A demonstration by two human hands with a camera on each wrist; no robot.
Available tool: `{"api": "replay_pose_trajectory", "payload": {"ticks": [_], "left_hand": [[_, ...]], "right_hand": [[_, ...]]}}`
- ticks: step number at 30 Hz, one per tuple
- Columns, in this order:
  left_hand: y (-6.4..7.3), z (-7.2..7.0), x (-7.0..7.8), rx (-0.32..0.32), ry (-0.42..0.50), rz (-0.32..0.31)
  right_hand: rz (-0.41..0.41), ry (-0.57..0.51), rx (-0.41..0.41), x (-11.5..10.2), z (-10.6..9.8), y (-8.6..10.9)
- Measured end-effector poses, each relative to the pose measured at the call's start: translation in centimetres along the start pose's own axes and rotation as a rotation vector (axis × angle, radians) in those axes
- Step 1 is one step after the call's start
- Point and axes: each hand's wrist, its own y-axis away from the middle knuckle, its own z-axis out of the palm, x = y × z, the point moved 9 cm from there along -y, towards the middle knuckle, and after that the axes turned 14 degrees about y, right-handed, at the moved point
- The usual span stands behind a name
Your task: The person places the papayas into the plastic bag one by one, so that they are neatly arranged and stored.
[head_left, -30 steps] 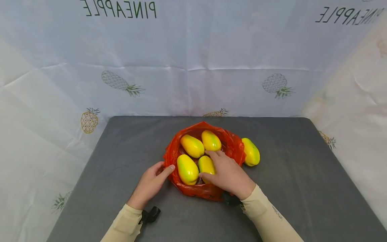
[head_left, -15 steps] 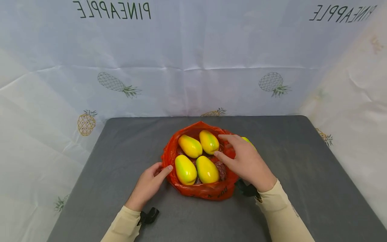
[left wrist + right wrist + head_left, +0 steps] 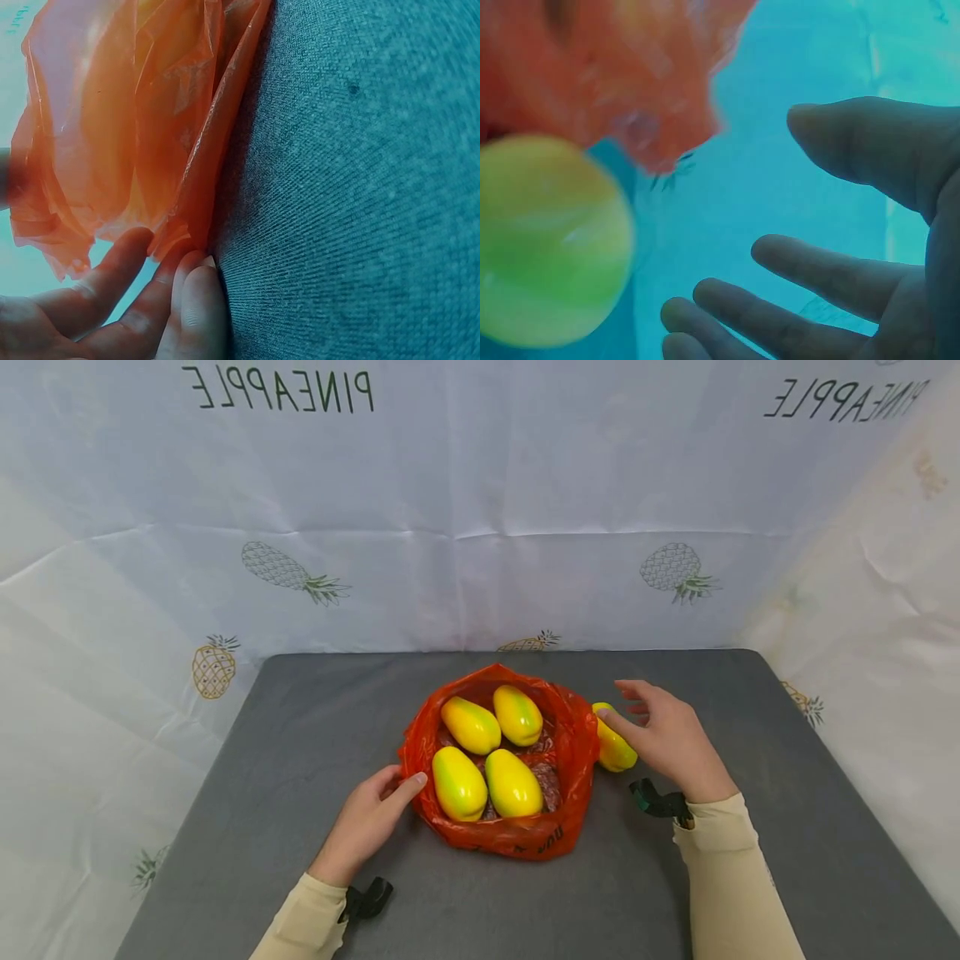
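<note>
A red plastic bag stands with its mouth spread wide on the table. Several yellow-green mangoes lie inside it. My left hand holds the bag's left rim, thumb over the edge and fingers against the outside; in the left wrist view its fingers touch the lower side of the plastic. One more mango lies on the table against the bag's right side. My right hand hovers just right of this mango, thumb and fingers spread with nothing between them; the right wrist view shows the mango apart from the fingers.
The dark grey table runs back to a pale hanging cloth printed with pineapples. Similar cloth hangs at both sides. A black strap mount sits on the left wrist, another mount on the right.
My right hand has left the mango in the bag, lifted over the right rim and moved right to the mango outside. My left hand has stayed on the rim.
</note>
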Motion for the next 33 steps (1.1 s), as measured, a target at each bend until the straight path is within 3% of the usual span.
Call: {"api": "replay_pose_trajectory", "payload": {"ticks": [12,33], "left_hand": [[0.1,0.0,-0.1,0.003,-0.007,-0.009],[0.0,0.0,0.0,0.002,-0.007,0.004]], "right_hand": [[0.070,0.032,-0.182,2.8,3.2,-1.3],[0.072,0.055,-0.226,3.2,4.5,-1.5]]}}
